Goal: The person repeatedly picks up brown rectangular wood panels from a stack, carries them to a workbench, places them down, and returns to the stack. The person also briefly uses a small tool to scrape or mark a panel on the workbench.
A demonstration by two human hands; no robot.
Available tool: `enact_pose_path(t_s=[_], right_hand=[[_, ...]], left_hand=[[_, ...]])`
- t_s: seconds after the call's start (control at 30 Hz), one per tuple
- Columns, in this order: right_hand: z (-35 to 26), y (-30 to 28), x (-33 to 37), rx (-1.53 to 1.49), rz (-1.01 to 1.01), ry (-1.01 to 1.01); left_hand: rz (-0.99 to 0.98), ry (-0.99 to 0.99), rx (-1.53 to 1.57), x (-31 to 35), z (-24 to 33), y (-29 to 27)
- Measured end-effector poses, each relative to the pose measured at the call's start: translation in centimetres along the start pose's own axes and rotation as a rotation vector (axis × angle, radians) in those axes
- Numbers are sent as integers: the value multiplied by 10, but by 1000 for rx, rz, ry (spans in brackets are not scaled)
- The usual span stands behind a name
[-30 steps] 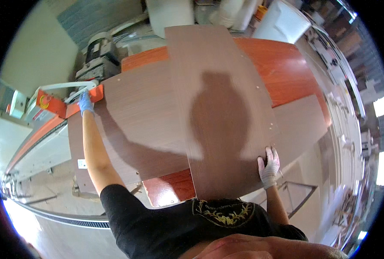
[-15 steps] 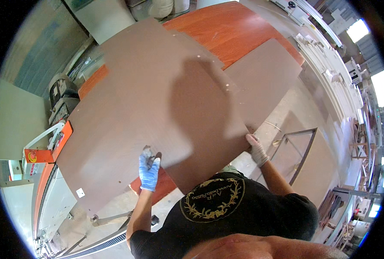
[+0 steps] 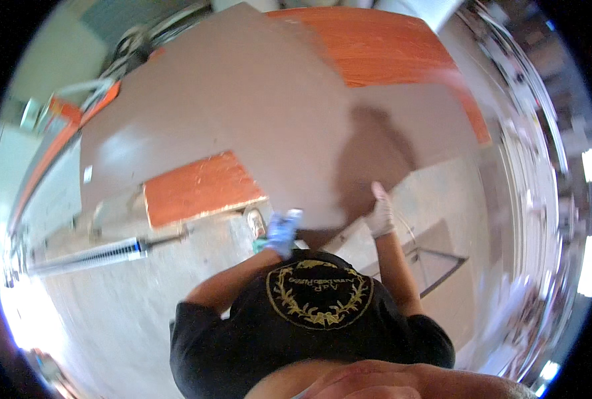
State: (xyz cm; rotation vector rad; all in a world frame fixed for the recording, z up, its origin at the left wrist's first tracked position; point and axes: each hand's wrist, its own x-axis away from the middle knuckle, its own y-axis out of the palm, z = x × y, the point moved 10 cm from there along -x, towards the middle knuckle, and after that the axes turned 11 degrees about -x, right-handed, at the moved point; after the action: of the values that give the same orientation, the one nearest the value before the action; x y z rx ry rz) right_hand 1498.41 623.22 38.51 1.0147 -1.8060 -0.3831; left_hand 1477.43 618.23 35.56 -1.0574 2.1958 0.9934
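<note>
A large brown flat panel (image 3: 229, 113) lies across the stack ahead of me, with a shadow on its right part. My right hand (image 3: 381, 214), in a whitish glove, grips the panel's near right edge. Its thumb lies on top and the other fingers are hidden. My left hand (image 3: 281, 234), in a blue glove with pale fingertips, is at the panel's near edge, left of my right hand. Motion smears its fingers, so its grip is unclear. Reddish-orange wood-grain board (image 3: 389, 46) shows beyond the panel, and a reddish-orange section (image 3: 199, 189) shows at the near left.
An orange-and-white machine part (image 3: 76, 110) stands at the left, above a ribbed metal strip (image 3: 90, 258). On the right are a dark rectangular frame (image 3: 442, 282) on the floor and stacked pale lengths (image 3: 515, 166). A shoe (image 3: 255, 223) shows beside my left hand.
My view has turned and blurred. The panel has shifted right and away, uncovering more of the reddish-orange section at near left. My left hand has moved right, closer to my right hand.
</note>
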Motion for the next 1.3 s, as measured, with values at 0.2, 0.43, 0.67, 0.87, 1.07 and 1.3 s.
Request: enact_pose_path(t_s=[0.2,0.43,0.67,0.87,1.07,1.3], right_hand=[[-147,-87,-15,340,13,-315],[-225,-50,-82,805,44,-444],[-159,151,-127,1090,-199,-480],[-152,177,-232,804,-339,-295],[-147,159,-236,650,-343,-145],[-130,102,-215,596,-369,-73]], left_hand=[[1797,657,-1611,-44,39,-57],[1648,1088,-1572,-3,105,75],[1502,1548,-1681,32,137,197],[1262,1610,-1634,35,168,308],[1195,1676,-1559,22,156,302],[1272,1620,-1478,-15,154,210]])
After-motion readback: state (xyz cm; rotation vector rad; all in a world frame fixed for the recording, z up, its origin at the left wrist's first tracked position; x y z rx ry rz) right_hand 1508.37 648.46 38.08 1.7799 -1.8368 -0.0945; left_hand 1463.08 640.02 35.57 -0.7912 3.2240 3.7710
